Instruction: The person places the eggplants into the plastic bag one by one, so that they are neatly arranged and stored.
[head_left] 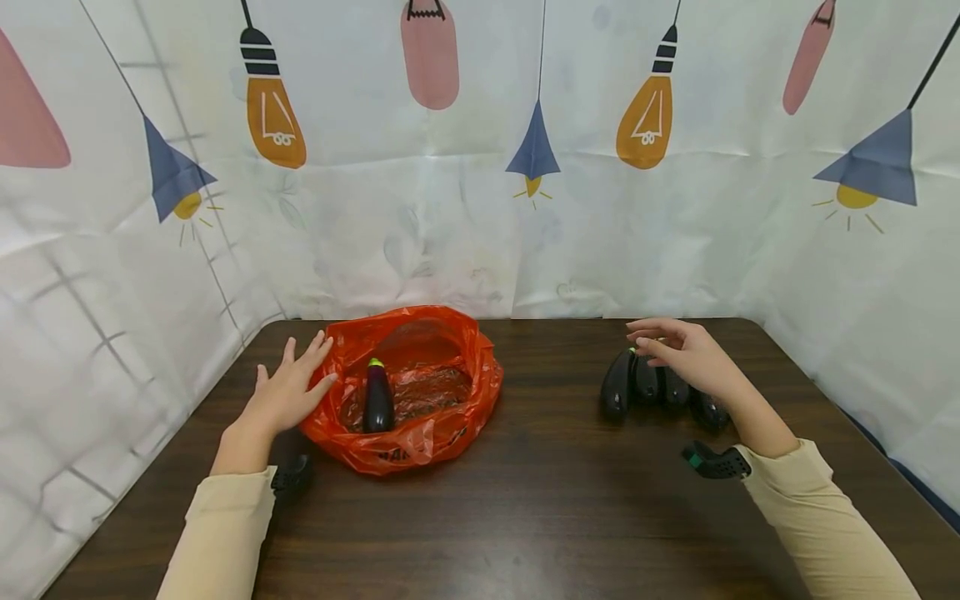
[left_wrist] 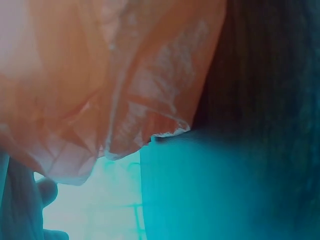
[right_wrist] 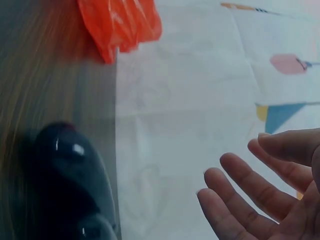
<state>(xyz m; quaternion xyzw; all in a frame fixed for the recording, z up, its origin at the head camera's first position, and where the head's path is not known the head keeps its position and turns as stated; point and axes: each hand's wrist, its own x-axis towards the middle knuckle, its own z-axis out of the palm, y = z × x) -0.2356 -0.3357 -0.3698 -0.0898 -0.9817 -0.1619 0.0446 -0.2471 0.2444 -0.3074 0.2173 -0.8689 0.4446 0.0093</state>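
An orange-red plastic bag (head_left: pixel 457 433) stands with its mouth wide on the left part of the table, and one dark purple eggplant (head_left: pixel 378 400) with a green tip lies inside it. My left hand (head_left: pixel 288 392) is at the bag's left rim, fingers spread; whether it touches the plastic I cannot tell. On the right, several eggplants (head_left: pixel 617 385) lie side by side in a row. Above them hovers my right hand (head_left: pixel 690 354), fingers loosely bent and holding nothing. In the right wrist view that hand (right_wrist: pixel 270 195) is apart from the dark eggplant (right_wrist: pixel 75 170) below.
The dark wooden table (head_left: pixel 525 500) runs up to a white printed cloth (head_left: pixel 465 217) hanging behind it and at both sides. A black band (head_left: pixel 716 462) is worn on the right wrist, and another band (head_left: pixel 291 477) on the left.
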